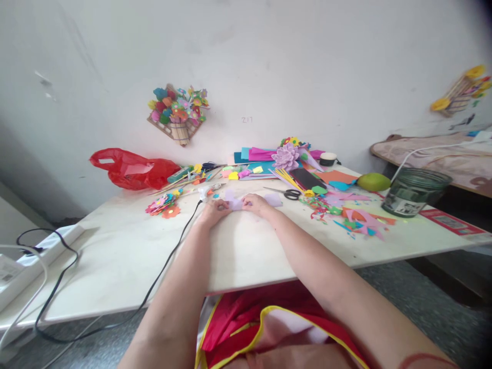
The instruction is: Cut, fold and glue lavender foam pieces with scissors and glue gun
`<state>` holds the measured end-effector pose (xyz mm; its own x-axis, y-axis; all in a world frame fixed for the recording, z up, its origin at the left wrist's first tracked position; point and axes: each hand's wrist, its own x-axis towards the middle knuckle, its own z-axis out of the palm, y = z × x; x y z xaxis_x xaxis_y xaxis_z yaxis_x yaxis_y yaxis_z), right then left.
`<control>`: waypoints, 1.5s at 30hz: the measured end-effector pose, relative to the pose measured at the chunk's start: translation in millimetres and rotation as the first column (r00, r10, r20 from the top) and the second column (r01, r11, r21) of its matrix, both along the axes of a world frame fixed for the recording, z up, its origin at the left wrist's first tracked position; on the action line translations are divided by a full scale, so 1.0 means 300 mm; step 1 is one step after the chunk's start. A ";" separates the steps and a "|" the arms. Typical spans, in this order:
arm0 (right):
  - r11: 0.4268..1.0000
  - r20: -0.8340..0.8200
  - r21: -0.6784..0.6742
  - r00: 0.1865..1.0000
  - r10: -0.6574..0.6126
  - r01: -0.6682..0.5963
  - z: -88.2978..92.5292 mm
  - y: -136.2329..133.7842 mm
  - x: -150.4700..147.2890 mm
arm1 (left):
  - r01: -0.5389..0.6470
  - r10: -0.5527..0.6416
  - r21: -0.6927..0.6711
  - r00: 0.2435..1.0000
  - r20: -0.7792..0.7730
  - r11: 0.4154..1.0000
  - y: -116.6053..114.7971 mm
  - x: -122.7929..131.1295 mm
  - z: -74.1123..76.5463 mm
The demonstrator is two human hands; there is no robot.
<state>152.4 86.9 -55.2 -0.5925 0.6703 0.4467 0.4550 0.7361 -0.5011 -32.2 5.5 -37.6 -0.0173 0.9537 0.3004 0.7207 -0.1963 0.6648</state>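
Between my two hands, low over the white table, is a pale purple sheet of craft foam or paper (236,205). My left hand (216,211) pinches its left end, fingers closed. The right end is pinched by the closed fingers of my right hand (256,204). Another pale purple piece (273,199) lies just right of my right hand. Beyond my left hand rests a white glue gun (205,192) with a black cord. Black-handled scissors (291,194) lie to the right, blades toward my hands.
Stacked foam flowers (163,205) and a red plastic bag (134,169) are on the left. Colourful scraps (361,220), a dark phone (307,179), a green fruit (373,182) and a glass jar (417,192) stand right. The black cord (172,251) crosses the table toward a power strip (42,261).
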 end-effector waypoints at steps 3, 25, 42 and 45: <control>1.000 0.019 -0.006 1.000 -0.012 0.012 -0.001 0.003 -0.002 | -0.004 0.004 0.010 0.999 -0.048 1.000 0.002 0.002 0.002; 0.990 0.118 0.041 0.983 -0.142 0.138 0.009 -0.008 -0.013 | -0.078 0.094 0.060 0.926 -0.366 0.995 0.044 0.003 -0.011; 0.949 0.339 0.117 0.886 -0.316 0.294 0.083 -0.086 -0.002 | -0.258 0.268 0.086 0.840 -0.473 0.962 0.039 0.028 -0.016; 0.944 0.360 0.127 0.873 -0.330 0.304 0.083 -0.086 -0.004 | -0.285 0.294 0.089 0.848 -0.441 0.954 0.029 0.028 -0.008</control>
<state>151.1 61.0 -30.2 -0.4838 0.8274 0.2852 0.8121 0.5459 -0.2060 -23.8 14.1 -40.1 -0.1517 0.9201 0.3610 0.9644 0.0577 0.2582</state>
